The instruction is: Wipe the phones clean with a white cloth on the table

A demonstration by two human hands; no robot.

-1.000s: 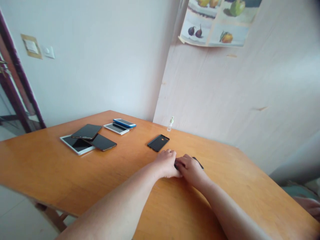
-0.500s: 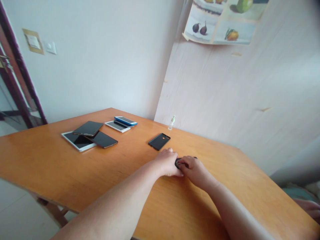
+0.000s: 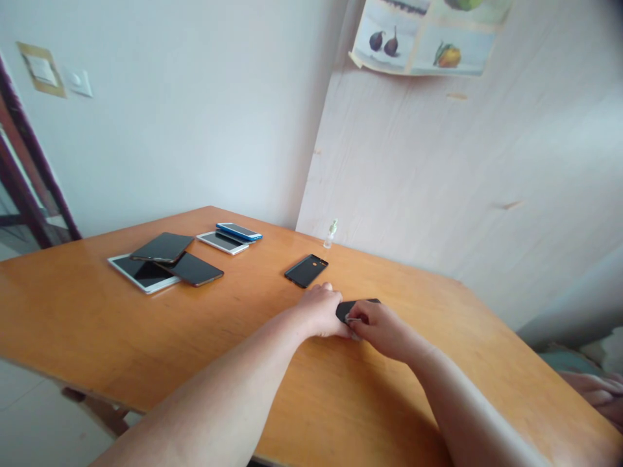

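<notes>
A dark, flat phone [image 3: 346,307] lies low over the table, partly covered by both hands. My left hand [image 3: 321,312] grips its left end, fingers curled round the edge. Pinched in my right hand [image 3: 377,327] is a small white cloth [image 3: 355,319], pressed against the phone's surface. Most of the cloth is hidden by the fingers. Just beyond my left hand rests an empty black phone case [image 3: 306,270], its inner side up and a camera cutout at one corner.
On the wooden table [image 3: 233,350], a white tablet [image 3: 146,275] lies under two dark devices at the left. Behind them a blue phone [image 3: 239,231] leans on a white one [image 3: 222,242]. A small clear spray bottle [image 3: 330,235] stands near the wall.
My right hand has shifted slightly with the cloth, and more of the phone's dark surface shows. The whole view has turned a little to the right.
</notes>
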